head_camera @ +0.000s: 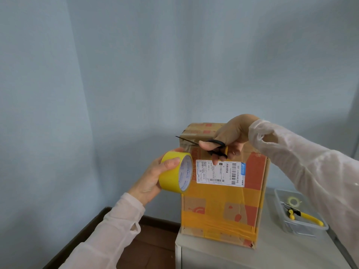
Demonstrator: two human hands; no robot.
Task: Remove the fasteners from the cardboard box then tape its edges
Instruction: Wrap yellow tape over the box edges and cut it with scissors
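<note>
Both hands are gripping: left hand [153, 177] a yellow tape roll [172, 178], right hand [232, 135] black-handled scissors [215, 141], whose blades may be nicking the brown cardboard box [223, 206].

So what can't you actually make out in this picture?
Head view only:
Shipping label print: too small to read.
Cardboard box far sides: hidden by the box itself; upper edge partly behind the right hand; no fasteners discernible.
Tape strand under the scissors: blurred, cut or uncut unclear.
Tray contents: partly veiled by its cloudy wall.
</note>
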